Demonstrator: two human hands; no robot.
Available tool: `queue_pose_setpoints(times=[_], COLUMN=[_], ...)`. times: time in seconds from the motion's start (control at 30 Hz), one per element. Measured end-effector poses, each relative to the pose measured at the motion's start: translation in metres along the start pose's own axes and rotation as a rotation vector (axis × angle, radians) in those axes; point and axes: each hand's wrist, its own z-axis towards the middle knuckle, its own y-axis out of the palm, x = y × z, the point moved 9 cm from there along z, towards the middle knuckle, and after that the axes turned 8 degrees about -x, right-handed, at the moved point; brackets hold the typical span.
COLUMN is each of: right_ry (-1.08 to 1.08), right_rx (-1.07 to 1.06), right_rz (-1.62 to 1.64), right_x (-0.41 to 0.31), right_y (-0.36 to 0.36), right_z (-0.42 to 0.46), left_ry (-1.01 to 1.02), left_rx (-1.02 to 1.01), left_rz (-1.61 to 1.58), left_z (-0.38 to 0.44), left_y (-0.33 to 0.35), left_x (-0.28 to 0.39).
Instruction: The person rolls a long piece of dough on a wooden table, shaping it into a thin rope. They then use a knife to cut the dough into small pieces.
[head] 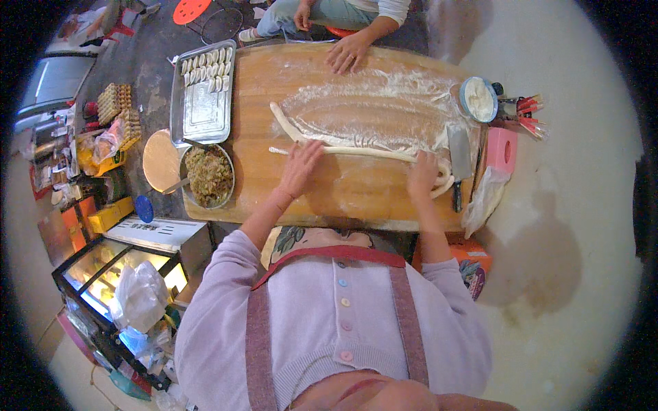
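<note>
A long dough rope (360, 151) lies across the floured wooden board (257, 195). On its left part rests my left hand (304, 163), palm down, fingers over the dough. My right hand (423, 174) lies on the rope near its right end, where the dough curls beside the hand; its fingertips are partly hidden. Another stretch of dough (284, 122) runs slantwise beyond my left hand. A cleaver (459, 152) lies to the right of my right hand, its black handle towards me. Loose flour (380, 92) is spread over the far part of the board.
At the left are a metal tray (177, 115) with several dumplings (208, 64) and a bowl of filling (208, 174). A flour bowl (479, 99), chopsticks (532, 110) and a pink tissue box (501, 149) stand right. Across the board, another person's hand (349, 52) rests on its edge.
</note>
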Motion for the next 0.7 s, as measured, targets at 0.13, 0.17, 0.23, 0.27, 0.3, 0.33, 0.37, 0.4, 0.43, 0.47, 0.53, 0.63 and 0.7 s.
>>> queue_pose_setpoints(times=[0.13,0.17,0.23,0.27,0.3,0.33,0.37,0.4,0.43,0.47,0.53,0.63,0.7], right_ry=[-0.53,-0.453,-0.304,-0.217,-0.111,-0.049,-0.007,-0.086,-0.165,-0.243,-0.444,-0.52,-0.478], right_rx=[0.009,0.05,0.128,0.211,0.29,0.364,0.433,0.412,0.391,0.372,0.251,0.007,0.049], right_rz=[-0.124,-0.109,-0.065,-0.144,-0.231,-0.095,0.046,0.062,0.079,0.096,-0.069,-0.079,-0.062], right_x=[-0.125,-0.137,-0.155,-0.16,-0.155,-0.141,-0.131,-0.133,-0.135,-0.137,-0.134,-0.119,-0.107], right_y=[0.061,0.051,0.033,0.017,0.003,-0.012,-0.025,-0.025,-0.025,-0.024,0.014,0.036,0.037], right_z=[-0.046,-0.034,-0.003,0.025,0.059,0.09,0.108,0.116,0.121,0.121,0.082,-0.014,-0.027], left_ry=[-0.032,-0.051,-0.024,-0.033,-0.109,-0.173,-0.234,-0.294,-0.346,-0.398,-0.359,-0.304,-0.297], left_rx=[-0.074,-0.076,-0.078,-0.071,-0.003,0.067,0.189,0.308,0.302,0.297,0.23,0.045,-0.039], left_rz=[-0.104,-0.18,-0.077,-0.036,-0.046,-0.062,0.005,0.07,0.096,0.123,0.034,0.019,0.023], left_z=[0.013,0.02,0.054,0.073,0.095,0.123,0.14,0.147,0.14,0.129,0.098,-0.018,-0.029], left_y=[0.027,0.028,0.021,0.018,-0.005,-0.032,-0.055,-0.068,-0.064,-0.058,-0.039,0.013,0.018], left_x=[0.024,0.018,-0.012,-0.035,-0.055,-0.07,-0.094,-0.112,-0.116,-0.116,-0.105,-0.071,-0.07])
